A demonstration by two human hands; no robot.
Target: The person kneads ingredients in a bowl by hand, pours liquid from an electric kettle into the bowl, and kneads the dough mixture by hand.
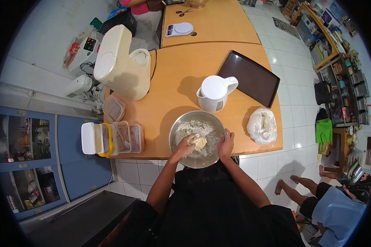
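Note:
A steel mixing bowl (196,164) holding loose white flour (193,126) stands at the table's front edge. Inside it, my left hand (184,147) has its fingers curled around a lumpy, pale yellow piece of dough (200,143). My right hand (226,145) grips the bowl's right rim, fingers bent over the edge. Just behind the bowl is a white electric kettle (213,95), its handle towards the back right. To the right lies a knotted white plastic bag (262,126) with its contents hidden.
Plastic containers (121,136) and a cream stand mixer (121,66) occupy the table's left side. A dark baking tray (251,78) lies back right. Farther back are a kitchen scale (179,29) and scissors (184,12). A person (338,210) sits on the floor at right; another stands beyond the table.

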